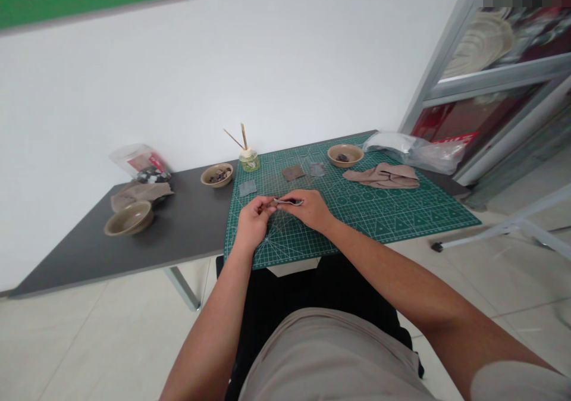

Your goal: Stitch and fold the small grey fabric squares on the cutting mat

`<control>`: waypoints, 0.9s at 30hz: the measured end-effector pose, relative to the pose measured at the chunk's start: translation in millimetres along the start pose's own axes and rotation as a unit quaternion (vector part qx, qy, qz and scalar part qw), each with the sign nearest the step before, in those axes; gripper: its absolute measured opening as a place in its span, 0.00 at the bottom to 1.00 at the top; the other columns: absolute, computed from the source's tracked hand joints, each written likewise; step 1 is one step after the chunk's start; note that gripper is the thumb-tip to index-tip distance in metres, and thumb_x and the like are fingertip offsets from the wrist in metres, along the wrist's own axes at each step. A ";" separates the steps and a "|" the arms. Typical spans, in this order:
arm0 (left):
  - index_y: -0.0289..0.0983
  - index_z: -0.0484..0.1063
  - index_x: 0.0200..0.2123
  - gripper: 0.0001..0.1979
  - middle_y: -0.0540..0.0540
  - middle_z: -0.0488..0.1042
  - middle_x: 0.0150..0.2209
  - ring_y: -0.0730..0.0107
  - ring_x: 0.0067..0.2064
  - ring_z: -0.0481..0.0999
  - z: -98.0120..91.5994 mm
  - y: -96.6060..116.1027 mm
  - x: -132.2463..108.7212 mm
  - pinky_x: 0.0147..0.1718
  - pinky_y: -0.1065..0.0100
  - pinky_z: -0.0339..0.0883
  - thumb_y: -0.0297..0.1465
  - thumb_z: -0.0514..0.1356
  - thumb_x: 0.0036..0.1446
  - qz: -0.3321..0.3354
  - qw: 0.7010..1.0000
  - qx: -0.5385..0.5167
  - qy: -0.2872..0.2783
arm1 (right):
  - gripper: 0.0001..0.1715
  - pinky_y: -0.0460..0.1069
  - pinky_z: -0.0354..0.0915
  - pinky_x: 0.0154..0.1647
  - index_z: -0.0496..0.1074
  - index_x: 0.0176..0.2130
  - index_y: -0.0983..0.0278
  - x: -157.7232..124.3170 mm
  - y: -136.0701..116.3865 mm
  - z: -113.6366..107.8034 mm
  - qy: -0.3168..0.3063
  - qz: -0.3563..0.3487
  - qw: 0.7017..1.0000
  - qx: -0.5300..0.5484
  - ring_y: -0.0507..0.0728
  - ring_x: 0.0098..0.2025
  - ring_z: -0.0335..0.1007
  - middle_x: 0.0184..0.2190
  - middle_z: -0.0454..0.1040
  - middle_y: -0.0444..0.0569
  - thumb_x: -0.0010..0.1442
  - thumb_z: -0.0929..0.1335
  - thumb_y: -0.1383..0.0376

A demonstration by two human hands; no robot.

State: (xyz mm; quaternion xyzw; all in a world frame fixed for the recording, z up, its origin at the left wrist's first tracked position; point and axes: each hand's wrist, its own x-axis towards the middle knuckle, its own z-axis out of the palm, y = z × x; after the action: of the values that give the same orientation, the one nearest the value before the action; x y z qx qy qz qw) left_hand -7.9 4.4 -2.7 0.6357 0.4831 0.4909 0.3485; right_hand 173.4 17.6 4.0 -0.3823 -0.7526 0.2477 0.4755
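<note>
Both of my hands meet over the near part of a green cutting mat (379,210). My left hand (252,219) is closed in a pinch on one end of a small flat grey piece (289,201). My right hand (310,209) is closed on its other end. Just beyond them on the mat lie a grey square (248,187), a brown square (293,172) and a pale clear square (317,169).
A dark table (178,240) carries three tan bowls (129,218) (217,175) (345,154), a reed diffuser bottle (248,158), beige cloths (383,176) (139,193), and plastic bags (413,149) (140,163). A glass-door frame (504,80) stands to the right.
</note>
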 end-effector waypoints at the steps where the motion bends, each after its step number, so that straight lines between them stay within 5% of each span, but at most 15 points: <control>1: 0.38 0.78 0.39 0.10 0.47 0.80 0.37 0.65 0.40 0.76 -0.1 -0.4 -0.1 0.44 0.64 0.67 0.31 0.61 0.52 0.001 1.000 -0.001 0.000 | 0.05 0.47 0.68 0.40 0.82 0.37 0.58 -0.2 -0.9 -0.2 0.004 0.003 1.000 0.003 0.54 0.37 0.79 0.35 0.83 0.43 0.57 0.75 0.64; 27: 0.38 0.78 0.37 0.09 0.46 0.81 0.39 0.64 0.41 0.78 -1.3 3.5 -0.1 0.46 0.62 0.69 0.30 0.61 0.52 -0.002 1.000 0.003 -0.007 | 0.06 0.47 0.68 0.43 0.82 0.39 0.59 0.2 1.4 0.8 -0.013 -0.015 1.000 -0.005 0.55 0.40 0.80 0.38 0.83 0.45 0.59 0.73 0.63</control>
State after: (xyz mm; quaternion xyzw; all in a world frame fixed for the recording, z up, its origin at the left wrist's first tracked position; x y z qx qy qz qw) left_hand -8.2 3.3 0.8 0.6398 0.4832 0.4840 0.3507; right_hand 173.1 18.6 2.7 -0.3696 -0.7659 0.2418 0.4673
